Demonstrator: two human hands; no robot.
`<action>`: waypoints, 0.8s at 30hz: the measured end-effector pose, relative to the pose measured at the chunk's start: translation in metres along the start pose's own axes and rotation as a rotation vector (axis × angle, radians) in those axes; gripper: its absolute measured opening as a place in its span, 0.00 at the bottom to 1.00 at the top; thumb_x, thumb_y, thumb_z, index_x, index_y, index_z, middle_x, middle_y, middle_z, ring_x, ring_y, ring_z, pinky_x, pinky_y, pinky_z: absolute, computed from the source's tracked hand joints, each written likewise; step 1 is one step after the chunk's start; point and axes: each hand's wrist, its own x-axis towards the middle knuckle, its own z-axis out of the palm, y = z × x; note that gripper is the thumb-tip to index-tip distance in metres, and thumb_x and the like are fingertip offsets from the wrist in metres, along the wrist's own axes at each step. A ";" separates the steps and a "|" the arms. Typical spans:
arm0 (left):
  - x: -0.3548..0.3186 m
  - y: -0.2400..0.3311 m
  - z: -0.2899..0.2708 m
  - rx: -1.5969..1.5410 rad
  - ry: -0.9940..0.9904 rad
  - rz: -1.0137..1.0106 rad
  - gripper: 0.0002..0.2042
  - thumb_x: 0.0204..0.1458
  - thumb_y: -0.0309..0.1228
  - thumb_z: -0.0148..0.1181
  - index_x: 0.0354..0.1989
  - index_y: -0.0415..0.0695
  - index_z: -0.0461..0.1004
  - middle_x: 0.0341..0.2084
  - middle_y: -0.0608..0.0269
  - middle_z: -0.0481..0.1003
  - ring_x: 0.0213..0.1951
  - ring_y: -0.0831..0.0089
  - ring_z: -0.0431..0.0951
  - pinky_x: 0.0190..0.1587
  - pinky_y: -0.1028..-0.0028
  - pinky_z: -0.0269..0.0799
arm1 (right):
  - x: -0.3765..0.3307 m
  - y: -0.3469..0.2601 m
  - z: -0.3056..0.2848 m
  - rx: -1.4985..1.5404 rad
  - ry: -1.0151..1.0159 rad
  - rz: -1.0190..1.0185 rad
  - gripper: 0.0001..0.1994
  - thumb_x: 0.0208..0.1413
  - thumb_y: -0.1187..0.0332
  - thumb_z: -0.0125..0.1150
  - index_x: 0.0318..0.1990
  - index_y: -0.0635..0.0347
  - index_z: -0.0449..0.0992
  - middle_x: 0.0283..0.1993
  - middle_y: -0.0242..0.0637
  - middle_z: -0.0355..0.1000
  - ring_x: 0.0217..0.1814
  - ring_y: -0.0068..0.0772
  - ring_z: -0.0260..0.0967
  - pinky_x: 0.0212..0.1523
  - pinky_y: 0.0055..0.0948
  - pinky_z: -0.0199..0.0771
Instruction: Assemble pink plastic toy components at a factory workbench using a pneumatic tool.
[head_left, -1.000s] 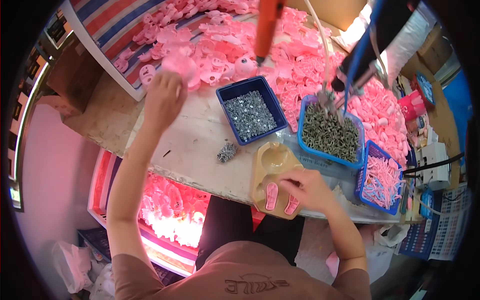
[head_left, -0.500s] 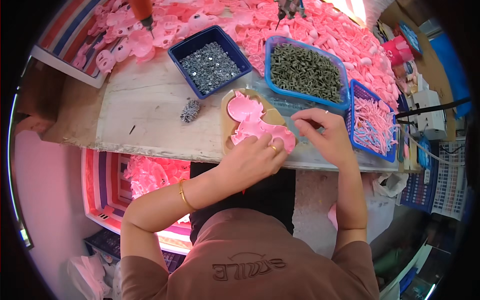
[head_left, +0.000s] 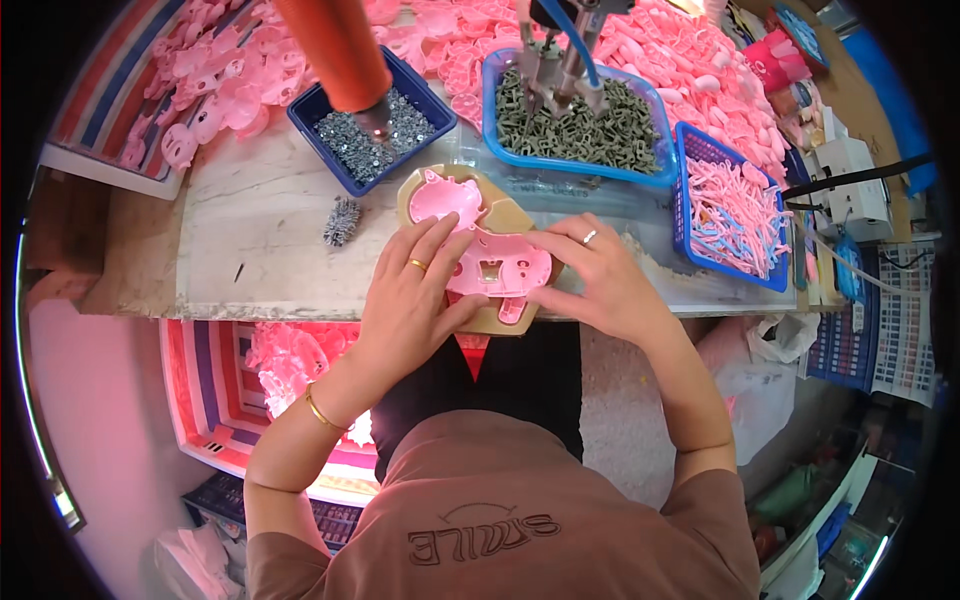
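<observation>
A pink plastic shell (head_left: 500,247), with a small square opening and a tab at its near edge, lies in a tan holder (head_left: 508,213) at the table's front edge. My left hand (head_left: 412,275) spans its left side, fingers across the shell and thumb by the lower edge. From the right, my right hand (head_left: 598,278) presses fingers and thumb against the shell's right end. Both hands grip the shell between them, and the fingers hide parts of its sides. An orange power screwdriver (head_left: 338,50) hangs tip down above and left of the holder.
A blue tray of small screws (head_left: 375,140), a tub of dark green clips (head_left: 600,130) and a basket of pink and blue strips (head_left: 735,220) stand behind. A metal tool (head_left: 565,70) hangs over the tub. Pink parts (head_left: 690,100) heap beyond; a screw-covered clump (head_left: 342,221) lies left.
My left hand has shifted left and my right hand has come down onto the shell's right end. The shell now sits lower, its square opening showing. The hanging tools look larger and nearer.
</observation>
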 end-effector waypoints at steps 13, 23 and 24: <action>-0.002 0.000 0.006 -0.073 0.013 -0.033 0.30 0.46 0.35 0.69 0.60 0.44 0.68 0.62 0.53 0.65 0.61 0.50 0.64 0.64 0.53 0.60 | -0.005 -0.008 0.006 -0.183 -0.027 0.009 0.29 0.46 0.59 0.71 0.58 0.55 0.74 0.45 0.37 0.70 0.49 0.42 0.68 0.48 0.41 0.66; -0.001 0.001 0.002 -0.038 -0.012 -0.033 0.31 0.47 0.40 0.68 0.61 0.44 0.67 0.63 0.52 0.63 0.62 0.49 0.63 0.66 0.51 0.57 | 0.044 0.055 -0.024 0.139 -0.067 0.012 0.17 0.51 0.64 0.68 0.48 0.58 0.79 0.37 0.40 0.74 0.40 0.41 0.73 0.43 0.37 0.73; 0.000 0.002 0.001 -0.024 -0.024 -0.042 0.31 0.48 0.41 0.69 0.60 0.44 0.67 0.63 0.52 0.63 0.61 0.48 0.63 0.65 0.51 0.57 | 0.059 0.068 -0.027 0.023 0.034 0.122 0.16 0.51 0.63 0.68 0.46 0.58 0.78 0.36 0.40 0.74 0.38 0.42 0.74 0.41 0.37 0.74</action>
